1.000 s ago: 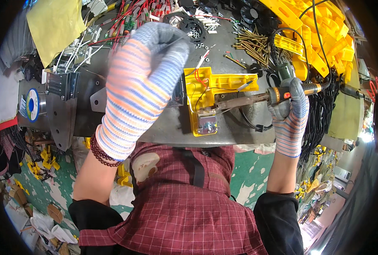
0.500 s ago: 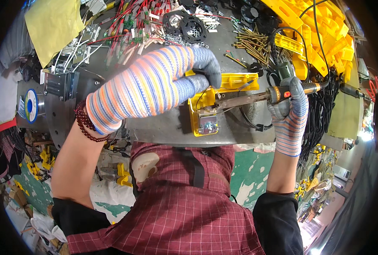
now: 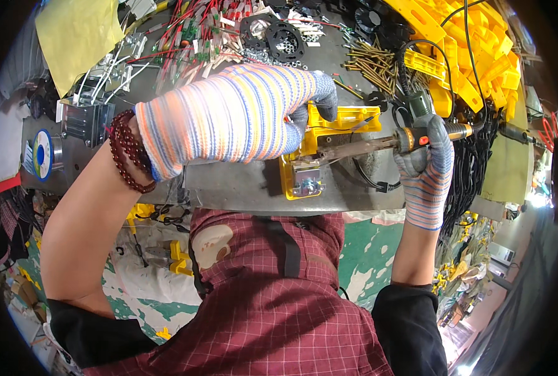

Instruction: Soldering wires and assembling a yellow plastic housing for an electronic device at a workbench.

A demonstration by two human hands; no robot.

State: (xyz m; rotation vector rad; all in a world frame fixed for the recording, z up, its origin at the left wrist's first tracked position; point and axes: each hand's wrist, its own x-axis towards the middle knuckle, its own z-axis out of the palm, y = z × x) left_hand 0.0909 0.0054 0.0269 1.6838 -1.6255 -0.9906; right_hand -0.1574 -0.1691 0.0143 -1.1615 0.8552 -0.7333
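Note:
My left hand [image 3: 241, 116], in a striped knit glove with grey fingertips, reaches across the grey workbench [image 3: 229, 185] and grips the yellow plastic part [image 3: 329, 135] at its upper left. My right hand [image 3: 426, 166], gloved the same way, is closed around the handle of a soldering iron [image 3: 379, 143]. The iron's dark shaft points left, its tip over the yellow part. A small metal fitting [image 3: 308, 186] sits in the part's lower end near the bench's front edge.
A heap of yellow plastic parts [image 3: 473, 56] fills the back right. Brass screws [image 3: 373, 62], black round parts [image 3: 283, 39], red and green wires [image 3: 191, 31], a solder spool [image 3: 41, 155] and black cables [image 3: 473, 182] lie around. A yellow cloth [image 3: 78, 31] hangs at back left.
My left hand came down from above the bench and moved right onto the yellow part, taking hold of it. The right hand and the iron stayed almost still.

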